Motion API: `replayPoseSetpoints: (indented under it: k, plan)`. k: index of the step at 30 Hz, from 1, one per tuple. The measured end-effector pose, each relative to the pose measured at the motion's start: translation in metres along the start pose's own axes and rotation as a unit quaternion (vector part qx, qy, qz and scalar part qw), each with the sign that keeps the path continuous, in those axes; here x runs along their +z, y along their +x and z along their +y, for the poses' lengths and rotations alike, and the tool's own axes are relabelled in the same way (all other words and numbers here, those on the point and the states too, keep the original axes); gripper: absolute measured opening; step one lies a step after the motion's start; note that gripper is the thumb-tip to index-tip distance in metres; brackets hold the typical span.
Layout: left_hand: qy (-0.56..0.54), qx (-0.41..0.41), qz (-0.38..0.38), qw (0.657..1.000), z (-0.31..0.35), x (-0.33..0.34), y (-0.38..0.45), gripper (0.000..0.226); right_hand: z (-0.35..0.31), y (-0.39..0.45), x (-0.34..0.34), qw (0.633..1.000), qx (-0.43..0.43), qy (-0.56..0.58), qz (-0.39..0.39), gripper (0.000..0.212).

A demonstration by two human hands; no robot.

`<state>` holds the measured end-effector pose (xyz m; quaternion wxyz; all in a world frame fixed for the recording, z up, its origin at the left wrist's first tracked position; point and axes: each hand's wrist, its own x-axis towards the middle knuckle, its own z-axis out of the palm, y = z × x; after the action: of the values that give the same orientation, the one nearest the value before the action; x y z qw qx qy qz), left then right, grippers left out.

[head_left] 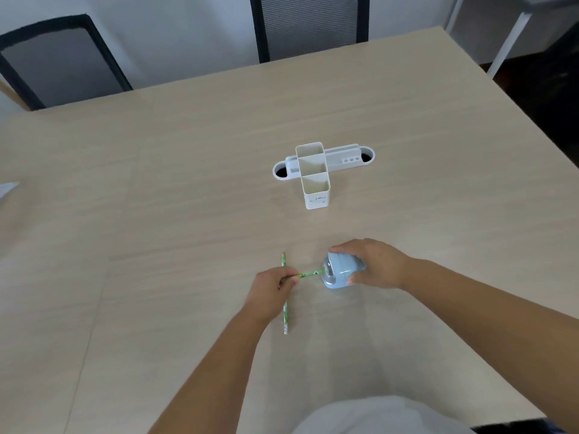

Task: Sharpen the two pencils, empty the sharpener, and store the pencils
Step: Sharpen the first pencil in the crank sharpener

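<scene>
A light blue pencil sharpener lies on the wooden table, and my right hand grips it from the right side. My left hand pinches a green patterned pencil whose tip is pushed into the sharpener's front. A second green pencil lies flat on the table, running near to far, partly hidden under my left hand. A white desk organizer with tall compartments stands farther back, with nothing visible in its compartments.
Two dark mesh chairs stand behind the table's far edge. A white scrap lies at the left edge. A white table leg shows at the upper right. My light-coloured clothing fills the bottom.
</scene>
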<state>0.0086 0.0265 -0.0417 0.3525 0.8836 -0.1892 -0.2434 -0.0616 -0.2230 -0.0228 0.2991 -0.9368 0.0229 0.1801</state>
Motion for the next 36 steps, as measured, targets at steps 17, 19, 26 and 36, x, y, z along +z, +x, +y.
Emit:
replayPoseSetpoints:
  k: [17,19,26,36]
  plan:
    - [0.372,0.080,-0.075,0.922,0.096,0.061,0.036,0.100,0.045,-0.023,0.003,0.985,0.142,-0.083,0.056,0.038]
    - [0.346,0.060,-0.065,0.934,0.094,0.066,0.037,0.080,0.042,-0.017,0.011,0.986,0.130,-0.081,0.060,0.032]
    - [0.332,0.034,-0.016,0.943,0.091,0.075,0.036,0.073,0.049,-0.017,0.042,0.981,0.096,-0.068,0.156,0.025]
    - [0.335,0.018,-0.017,0.942,0.095,0.076,0.036,0.073,0.055,-0.045,0.059,0.983,0.017,-0.089,0.161,0.013]
